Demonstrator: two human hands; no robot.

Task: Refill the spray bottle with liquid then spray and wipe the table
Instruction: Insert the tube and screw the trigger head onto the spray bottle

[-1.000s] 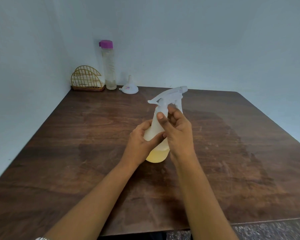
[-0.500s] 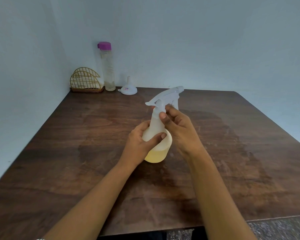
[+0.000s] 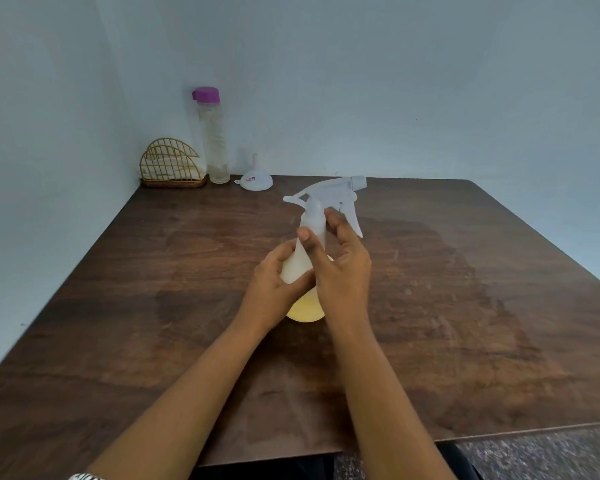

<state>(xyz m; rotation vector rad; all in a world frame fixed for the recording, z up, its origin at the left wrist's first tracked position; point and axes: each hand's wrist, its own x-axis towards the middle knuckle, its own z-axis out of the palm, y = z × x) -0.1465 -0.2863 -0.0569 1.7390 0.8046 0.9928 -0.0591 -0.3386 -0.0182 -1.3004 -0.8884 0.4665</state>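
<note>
Here the spray bottle point(image 3: 294, 266) stands — left grip point(image 3: 273, 291) round its body, right grip point(image 3: 343, 275) pinching its neck.

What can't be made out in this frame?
Head view: the body of the translucent white spray bottle sits behind the left hand and right hand, hiding its liquid level.
Head view: the sticker on the white plastic funnel is too small to read.
Head view: the pale contents of the gold wire holder are unclear behind its wires.

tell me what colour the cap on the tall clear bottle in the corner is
Purple. The cap tops the tall bottle, seen best in the head view.
</note>
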